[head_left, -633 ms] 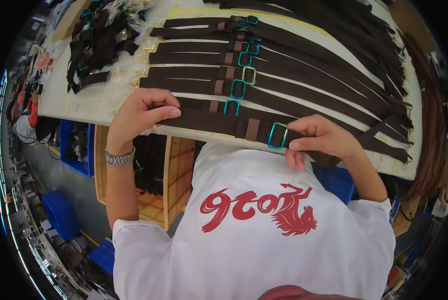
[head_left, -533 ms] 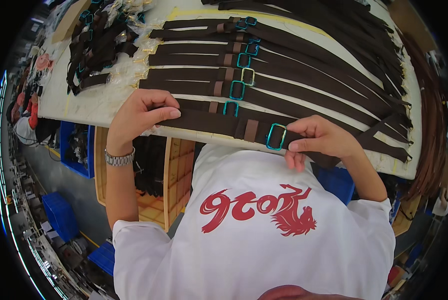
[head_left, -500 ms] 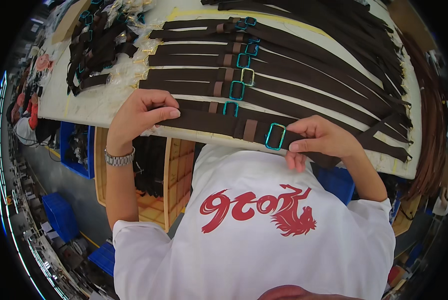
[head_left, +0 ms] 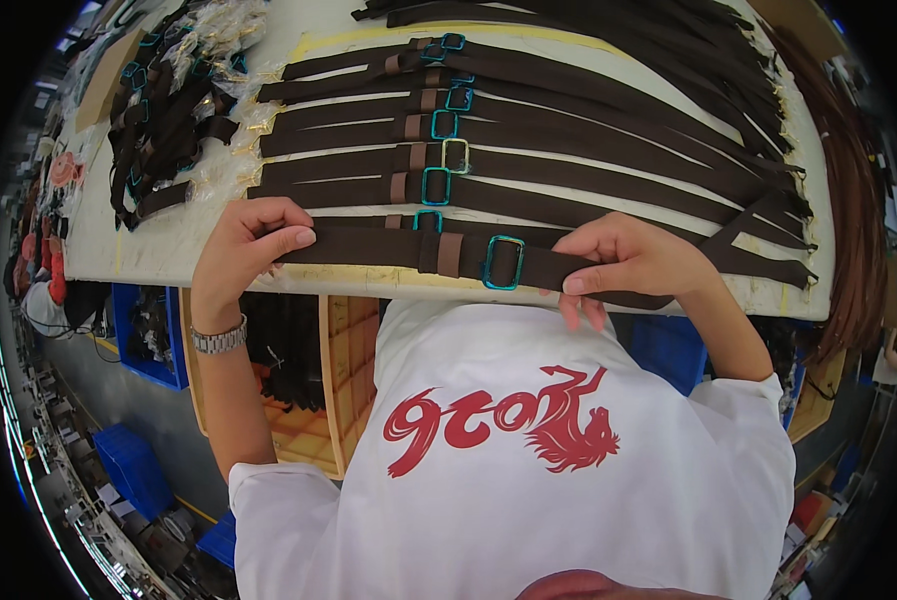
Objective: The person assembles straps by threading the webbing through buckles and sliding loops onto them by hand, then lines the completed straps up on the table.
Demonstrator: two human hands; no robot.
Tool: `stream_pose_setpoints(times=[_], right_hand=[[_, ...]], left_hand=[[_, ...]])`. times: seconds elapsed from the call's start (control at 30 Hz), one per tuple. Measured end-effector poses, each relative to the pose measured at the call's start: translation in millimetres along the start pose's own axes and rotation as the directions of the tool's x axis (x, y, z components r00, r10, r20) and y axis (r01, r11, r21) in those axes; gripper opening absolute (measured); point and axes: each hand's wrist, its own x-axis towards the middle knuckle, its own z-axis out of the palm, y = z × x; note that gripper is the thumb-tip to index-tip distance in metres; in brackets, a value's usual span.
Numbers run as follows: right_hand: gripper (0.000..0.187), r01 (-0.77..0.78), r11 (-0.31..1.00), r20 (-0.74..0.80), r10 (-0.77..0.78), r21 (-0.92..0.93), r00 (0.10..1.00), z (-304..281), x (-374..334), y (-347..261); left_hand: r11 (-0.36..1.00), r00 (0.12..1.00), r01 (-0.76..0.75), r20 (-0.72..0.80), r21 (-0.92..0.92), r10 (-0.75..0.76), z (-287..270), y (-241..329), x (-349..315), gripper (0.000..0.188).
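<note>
A dark brown webbing strap [head_left: 363,247] is stretched between my hands along the near table edge. My left hand [head_left: 260,245] pinches its left end between thumb and fingers. My right hand [head_left: 623,265] grips it farther right, with thumb on top and fingers underneath. Between them the strap carries a blue-green rectangular buckle [head_left: 504,263] and a lighter brown keeper loop [head_left: 449,255]. Just beyond lie several similar straps [head_left: 368,162] side by side, their buckles roughly in line. One of those has a pale gold buckle [head_left: 455,156].
At the far left is a heap of buckled straps [head_left: 168,140] beside clear plastic wrapping [head_left: 230,35]. More dark straps [head_left: 618,25] cover the far right of the white table [head_left: 93,240]. Below the table stand a wooden crate [head_left: 350,385] and a blue bin [head_left: 133,470].
My right hand has slid along the strap, away from the buckle, leaving a longer stretch between them. The whole view has shifted a little, so the table sits farther left.
</note>
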Motion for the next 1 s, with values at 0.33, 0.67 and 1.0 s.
stream_pose_setpoints(times=[0.33, 0.67, 1.0], right_hand=[[0.024, 0.022, 0.999, -0.004, -0.023, -0.026, 1.0, -4.6, -3.5, 6.3], [0.024, 0.064, 0.998, 0.024, -0.064, -0.011, 0.998, -6.2, -4.8, 5.1], [0.027, 0.101, 0.994, 0.017, -0.102, 0.045, 0.995, -17.2, -9.6, 0.0]], left_hand=[[0.997, 0.999, 0.032, -0.007, -0.063, -0.033, -4.6, -12.5, 5.7, 0.011], [0.997, 1.0, 0.022, 0.007, -0.07, -0.022, -6.9, -24.4, 12.2, 0.008], [0.997, 0.998, 0.049, -0.03, -0.058, -0.05, -8.8, -24.7, 19.1, 0.012]])
